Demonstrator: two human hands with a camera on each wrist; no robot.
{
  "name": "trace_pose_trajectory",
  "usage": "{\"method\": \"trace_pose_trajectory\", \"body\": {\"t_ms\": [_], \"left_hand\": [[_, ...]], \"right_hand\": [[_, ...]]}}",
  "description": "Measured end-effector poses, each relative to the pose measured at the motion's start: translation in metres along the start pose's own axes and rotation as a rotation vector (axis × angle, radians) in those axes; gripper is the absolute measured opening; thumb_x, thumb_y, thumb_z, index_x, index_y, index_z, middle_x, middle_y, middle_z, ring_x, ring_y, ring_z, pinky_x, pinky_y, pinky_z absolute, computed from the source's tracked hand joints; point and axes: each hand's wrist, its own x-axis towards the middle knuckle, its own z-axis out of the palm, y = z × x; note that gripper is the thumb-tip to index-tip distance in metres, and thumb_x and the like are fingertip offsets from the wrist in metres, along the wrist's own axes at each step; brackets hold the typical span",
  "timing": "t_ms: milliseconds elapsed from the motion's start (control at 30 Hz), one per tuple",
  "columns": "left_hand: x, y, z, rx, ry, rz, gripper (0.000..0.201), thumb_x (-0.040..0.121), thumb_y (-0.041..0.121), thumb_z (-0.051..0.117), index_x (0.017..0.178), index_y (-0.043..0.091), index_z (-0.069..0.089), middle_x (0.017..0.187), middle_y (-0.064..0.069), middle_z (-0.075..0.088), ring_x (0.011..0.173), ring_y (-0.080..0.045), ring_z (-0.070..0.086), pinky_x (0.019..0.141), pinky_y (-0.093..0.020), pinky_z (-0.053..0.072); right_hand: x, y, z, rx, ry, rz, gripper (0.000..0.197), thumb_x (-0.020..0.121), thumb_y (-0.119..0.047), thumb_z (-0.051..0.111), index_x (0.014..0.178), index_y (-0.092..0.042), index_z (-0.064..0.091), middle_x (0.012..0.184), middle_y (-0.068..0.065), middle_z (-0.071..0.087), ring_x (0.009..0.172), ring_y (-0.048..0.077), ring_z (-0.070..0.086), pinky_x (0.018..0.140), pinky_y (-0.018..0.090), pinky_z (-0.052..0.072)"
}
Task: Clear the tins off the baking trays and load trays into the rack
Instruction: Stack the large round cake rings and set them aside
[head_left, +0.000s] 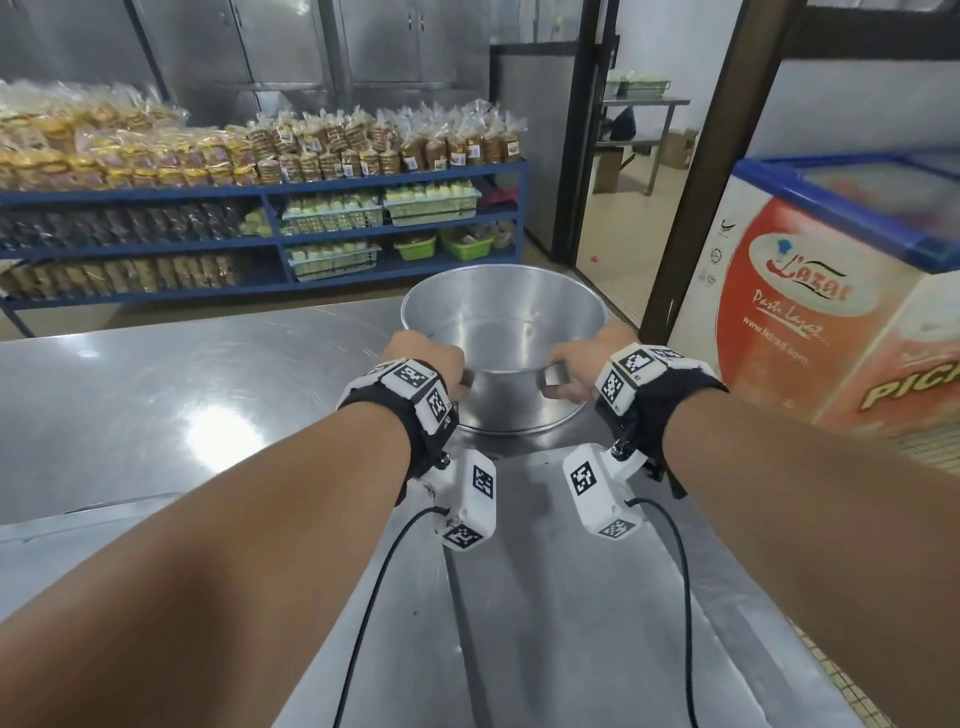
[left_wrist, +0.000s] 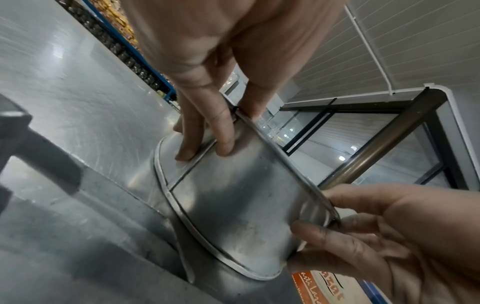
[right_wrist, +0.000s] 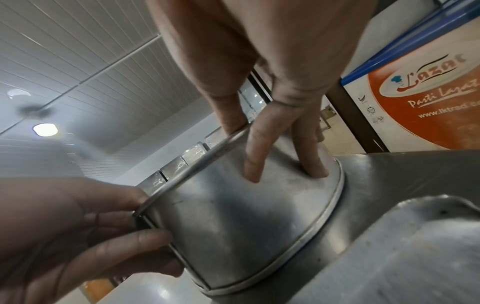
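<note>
A round, empty metal tin (head_left: 503, 332) stands upright at the far end of the steel table (head_left: 182, 395), just past the far edge of a flat baking tray (head_left: 571, 597). My left hand (head_left: 436, 358) pinches the near left rim. In the left wrist view its fingers (left_wrist: 223, 135) lie on the tin's (left_wrist: 233, 205) outer wall, thumb over the rim. My right hand (head_left: 576, 358) pinches the near right rim the same way, fingers (right_wrist: 255, 156) pressed on the wall of the tin (right_wrist: 246, 226). I cannot tell whether the base touches the table.
Blue shelves (head_left: 395, 176) packed with bagged biscuits and baskets run along the back left. A chest freezer (head_left: 831, 291) stands close on the right, beside a dark-framed doorway (head_left: 623, 182). The tray's corner (right_wrist: 428, 236) lies right below the tin.
</note>
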Motion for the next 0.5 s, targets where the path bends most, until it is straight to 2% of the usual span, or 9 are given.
{"method": "trace_pose_trajectory", "body": {"t_ms": [33,67,100,133,167,233,300,400,500], "left_hand": [[0.002,-0.004,-0.003,0.075,-0.007,0.017,0.036,0.096,0.04,0.055,0.119,0.013,0.063,0.106,-0.007,0.068,0.098,-0.028,0.067,0.079,-0.029,0.055],[0.0,-0.005,-0.007,0.003,-0.019,-0.031,0.037,0.095,0.04,0.058,0.118,0.011,0.062,0.098,-0.007,0.068,0.092,-0.027,0.068,0.074,-0.027,0.057],[-0.001,-0.005,-0.009,-0.02,-0.003,0.004,0.035,0.093,0.034,0.063,0.113,0.004,0.063,0.087,-0.007,0.065,0.079,-0.024,0.069,0.062,-0.023,0.057],[0.0,-0.009,-0.013,0.103,0.005,0.025,0.033,0.091,0.028,0.067,0.105,-0.001,0.064,0.075,-0.007,0.063,0.065,-0.022,0.067,0.051,-0.019,0.054],[0.0,-0.011,-0.02,0.123,0.024,0.008,0.031,0.088,0.025,0.071,0.098,-0.004,0.065,0.07,-0.009,0.064,0.061,-0.024,0.068,0.052,-0.021,0.055],[-0.006,-0.009,-0.039,0.025,0.001,-0.049,0.032,0.081,0.02,0.076,0.094,-0.008,0.066,0.075,-0.017,0.07,0.075,-0.033,0.074,0.074,-0.042,0.062],[-0.021,-0.003,-0.063,0.028,-0.011,-0.04,0.024,0.077,0.01,0.074,0.09,-0.009,0.066,0.081,-0.022,0.071,0.086,-0.038,0.074,0.082,-0.054,0.059],[-0.05,0.002,-0.1,0.185,0.03,0.054,0.025,0.083,0.011,0.069,0.099,-0.007,0.067,0.097,-0.021,0.073,0.09,-0.036,0.073,0.08,-0.05,0.061],[-0.082,0.0,-0.147,0.438,0.015,0.124,0.028,0.084,0.026,0.073,0.097,0.001,0.072,0.093,-0.015,0.073,0.088,-0.032,0.071,0.079,-0.039,0.06]], "right_hand": [[0.002,0.002,0.0,0.119,0.015,0.095,0.041,0.088,-0.019,0.071,0.121,-0.003,0.054,0.096,0.014,0.062,0.089,0.036,0.062,0.069,0.036,0.06],[0.005,0.004,0.0,0.067,0.048,0.041,0.041,0.082,-0.009,0.075,0.116,0.001,0.054,0.097,0.016,0.061,0.088,0.038,0.065,0.066,0.04,0.062],[0.0,0.002,-0.001,0.002,0.029,0.04,0.043,0.079,-0.009,0.077,0.114,0.001,0.054,0.102,0.017,0.062,0.093,0.038,0.067,0.068,0.041,0.062],[0.001,0.002,-0.004,-0.082,0.05,0.021,0.049,0.078,-0.013,0.079,0.117,0.003,0.054,0.107,0.019,0.062,0.096,0.037,0.068,0.071,0.041,0.062],[-0.002,0.002,-0.008,-0.118,0.038,0.023,0.051,0.077,-0.016,0.08,0.117,0.005,0.055,0.107,0.018,0.064,0.094,0.036,0.069,0.071,0.04,0.062],[-0.015,-0.005,-0.013,-0.119,0.035,0.046,0.049,0.075,-0.019,0.081,0.111,0.005,0.058,0.103,0.016,0.066,0.082,0.032,0.071,0.064,0.038,0.062],[-0.032,-0.014,-0.012,-0.241,0.063,0.014,0.047,0.074,-0.019,0.081,0.109,0.004,0.059,0.1,0.013,0.066,0.078,0.029,0.069,0.06,0.037,0.061],[-0.065,-0.033,0.001,-0.327,0.033,-0.003,0.035,0.078,-0.014,0.078,0.103,0.004,0.063,0.088,0.017,0.067,0.081,0.036,0.07,0.071,0.049,0.061],[-0.103,-0.056,0.024,-0.641,-0.03,-0.103,0.05,0.077,-0.027,0.079,0.118,-0.003,0.062,0.112,0.014,0.067,0.105,0.033,0.064,0.09,0.045,0.055]]}}
